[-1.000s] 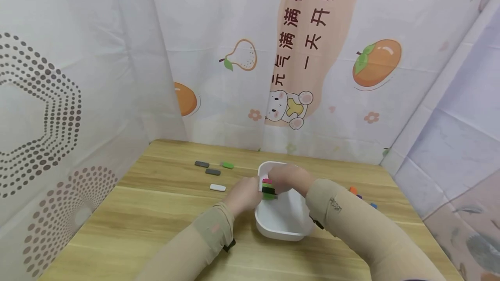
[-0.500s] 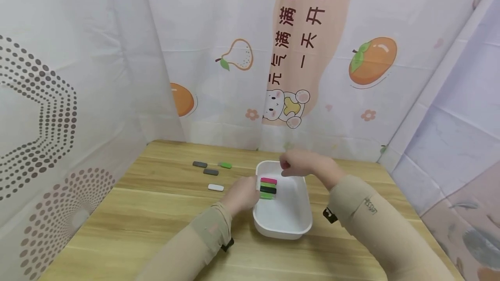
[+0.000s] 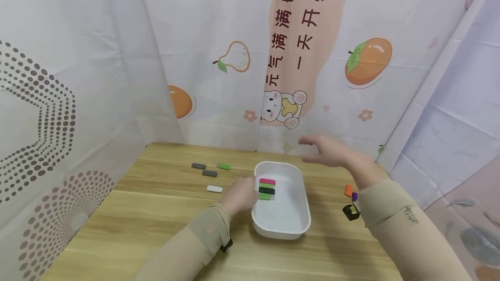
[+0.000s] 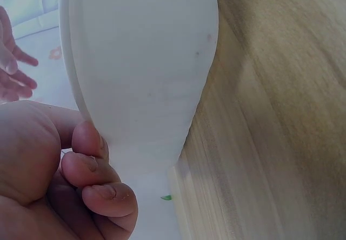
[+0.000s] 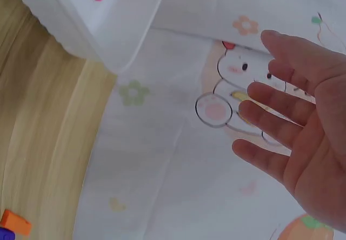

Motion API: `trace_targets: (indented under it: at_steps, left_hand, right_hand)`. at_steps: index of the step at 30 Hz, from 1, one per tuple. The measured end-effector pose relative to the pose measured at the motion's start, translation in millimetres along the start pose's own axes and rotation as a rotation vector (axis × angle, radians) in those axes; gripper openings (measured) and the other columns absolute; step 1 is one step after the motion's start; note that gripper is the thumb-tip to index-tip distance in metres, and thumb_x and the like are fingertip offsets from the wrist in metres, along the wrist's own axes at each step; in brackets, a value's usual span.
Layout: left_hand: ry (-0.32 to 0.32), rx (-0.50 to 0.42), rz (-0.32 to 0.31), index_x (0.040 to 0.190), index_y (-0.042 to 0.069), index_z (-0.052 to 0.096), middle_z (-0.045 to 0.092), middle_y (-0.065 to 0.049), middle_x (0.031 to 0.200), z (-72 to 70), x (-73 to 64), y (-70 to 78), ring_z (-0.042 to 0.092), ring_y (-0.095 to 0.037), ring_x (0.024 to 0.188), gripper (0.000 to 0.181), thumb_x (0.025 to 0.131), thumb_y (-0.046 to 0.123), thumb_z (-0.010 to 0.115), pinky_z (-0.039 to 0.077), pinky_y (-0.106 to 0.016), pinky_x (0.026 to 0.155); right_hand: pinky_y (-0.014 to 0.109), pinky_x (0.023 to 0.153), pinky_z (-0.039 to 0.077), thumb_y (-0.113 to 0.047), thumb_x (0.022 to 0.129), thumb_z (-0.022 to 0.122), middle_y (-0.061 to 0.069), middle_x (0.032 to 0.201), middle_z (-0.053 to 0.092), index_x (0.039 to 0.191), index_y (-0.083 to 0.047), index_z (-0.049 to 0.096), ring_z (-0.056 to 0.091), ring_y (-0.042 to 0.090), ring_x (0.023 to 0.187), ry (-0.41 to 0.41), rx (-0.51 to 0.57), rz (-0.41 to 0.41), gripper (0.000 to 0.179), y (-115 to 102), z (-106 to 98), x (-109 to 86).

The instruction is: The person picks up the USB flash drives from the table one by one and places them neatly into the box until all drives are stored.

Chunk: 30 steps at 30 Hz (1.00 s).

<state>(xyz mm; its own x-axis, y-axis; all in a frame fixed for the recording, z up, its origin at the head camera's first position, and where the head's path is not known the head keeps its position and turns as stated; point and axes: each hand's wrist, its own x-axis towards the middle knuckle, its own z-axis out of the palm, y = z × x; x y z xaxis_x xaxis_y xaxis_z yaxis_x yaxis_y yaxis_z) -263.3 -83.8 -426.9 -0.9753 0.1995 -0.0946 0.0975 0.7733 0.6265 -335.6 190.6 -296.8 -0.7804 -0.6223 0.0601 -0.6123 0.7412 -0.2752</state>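
The step in hand seemed a pause between placements: the left hand [image 3: 240,195] gripped the white tray [image 3: 283,217] at its left rim, fingers curled; four coloured pieces [image 3: 267,190] lay inside. Beyond the tray's far right corner hung the right hand [image 3: 329,151], fingers apart. Another placement would call for closing them on, perhaps, the orange piece [image 3: 349,190] right of the tray. Half a second earlier they were bunched nearer the tray.

A fruit-printed curtain [image 3: 234,21] is hanging behind a wood-grain table [image 3: 156,211], while a dot-patterned curtain [image 3: 93,86] is hanging along its left and a lilac-and-pink curtain [image 3: 453,142] along its right
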Motion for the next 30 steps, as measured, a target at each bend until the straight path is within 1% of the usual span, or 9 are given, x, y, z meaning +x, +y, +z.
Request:
trace_targets:
  at_steps: [3, 6, 11, 15, 19, 24, 30]
  left_hand:
    - [-0.003, 0.003, 0.007, 0.137, -0.004, 0.057, 0.069, -0.014, 0.109, 0.4, -0.3, 0.2, 0.062, -0.018, 0.071, 0.041, 0.098, 0.009, 0.06, 0.052, -0.031, 0.059]
    - [-0.003, 0.007, 0.01, 0.137, -0.004, 0.057, 0.069, -0.014, 0.109, 0.3, -0.7, 0.3, 0.062, -0.017, 0.07, 0.041, 0.098, 0.009, 0.059, 0.051, -0.031, 0.058]
    - [0.002, -0.004, 0.014, 0.136, -0.005, 0.057, 0.068, -0.014, 0.108, -0.2, -0.2, 0.4, 0.061, -0.018, 0.071, 0.04, 0.098, 0.009, 0.059, 0.051, -0.031, 0.058]
    - [-0.001, -0.012, 0.015, 0.137, -0.004, 0.057, 0.069, -0.013, 0.11, 1.0, 1.0, -0.6, 0.062, -0.017, 0.07, 0.041, 0.098, 0.008, 0.058, 0.051, -0.032, 0.059]
    - [-0.005, -0.014, 0.01, 0.138, -0.002, 0.057, 0.07, -0.013, 0.113, 2.6, 1.7, -1.4, 0.062, -0.017, 0.072, 0.042, 0.097, 0.009, 0.058, 0.052, -0.031, 0.062]
    - [-0.009, -0.03, 0.0, 0.14, -0.002, 0.055, 0.069, -0.015, 0.117, 2.8, -0.3, -1.3, 0.062, -0.017, 0.077, 0.044, 0.098, 0.009, 0.058, 0.053, -0.031, 0.065]
    - [-0.003, -0.027, 0.018, 0.139, -0.004, 0.054, 0.068, -0.016, 0.116, 2.5, -0.9, -2.0, 0.061, -0.019, 0.075, 0.044, 0.098, 0.009, 0.059, 0.053, -0.032, 0.062]
  right_hand:
    - [0.059, 0.104, 0.043, -0.024, 0.092, 0.077, 0.018, 0.14, 0.059, 0.141, -0.002, 0.057, 0.053, 0.041, 0.129, 0.028, 0.024, 0.019, 0.057, 11.0, -5.3, -12.0]
    - [0.061, 0.105, 0.04, -0.024, 0.093, 0.076, 0.02, 0.142, 0.057, 0.142, -0.002, 0.055, 0.051, 0.043, 0.13, 0.051, 0.025, 0.034, 0.058, 22.0, -8.9, -22.9]
    - [0.062, 0.104, 0.04, -0.03, 0.093, 0.076, 0.021, 0.142, 0.056, 0.141, -0.003, 0.056, 0.049, 0.045, 0.13, 0.07, 0.031, 0.084, 0.059, 36.9, -12.9, -38.2]
    - [0.063, 0.104, 0.04, -0.037, 0.093, 0.075, 0.022, 0.143, 0.054, 0.141, -0.002, 0.055, 0.049, 0.045, 0.13, 0.084, 0.023, 0.106, 0.063, 46.8, -14.0, -50.1]
    - [0.064, 0.105, 0.039, -0.042, 0.093, 0.074, 0.022, 0.145, 0.052, 0.142, -0.002, 0.055, 0.048, 0.046, 0.131, 0.09, 0.014, 0.118, 0.066, 55.5, -13.6, -63.5]
    - [0.065, 0.104, 0.038, -0.04, 0.094, 0.074, 0.024, 0.144, 0.053, 0.142, 0.0, 0.054, 0.049, 0.048, 0.13, 0.118, 0.005, 0.112, 0.065, 63.6, -13.4, -79.3]
    - [0.066, 0.101, 0.04, -0.041, 0.094, 0.073, 0.025, 0.143, 0.053, 0.143, 0.001, 0.053, 0.049, 0.05, 0.129, 0.147, 0.028, 0.132, 0.067, 66.8, -16.5, -95.0]
